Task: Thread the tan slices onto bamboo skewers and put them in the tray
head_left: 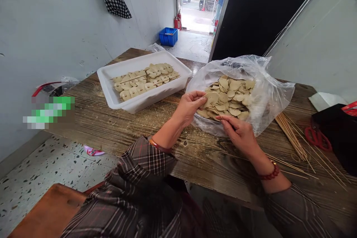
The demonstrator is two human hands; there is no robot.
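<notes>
Between thumb and fingers, my left hand (192, 106) pinches a thin round beige slice (212, 99) at the near left edge of a clear plastic bag (263, 91). My right hand (238, 132) grips a thin wooden skewer (215, 110), its tip pointing up toward that slice. Whether the tip has entered the slice I cannot tell. A pile of similar loose slices (232, 95) lies in the open bag behind both hands. To the left, a white plastic tray (114, 96) contains several skewers threaded with overlapping slices (147, 78).
A bundle of bare skewers (291, 137) lies on the wooden table (156, 126) at right, with more scattered nearby. Red-handled scissors (318, 137) rest beside a black item. An orange-brown stool (50, 212) stands at lower left. A blue crate (168, 37) is on the floor near the doorway.
</notes>
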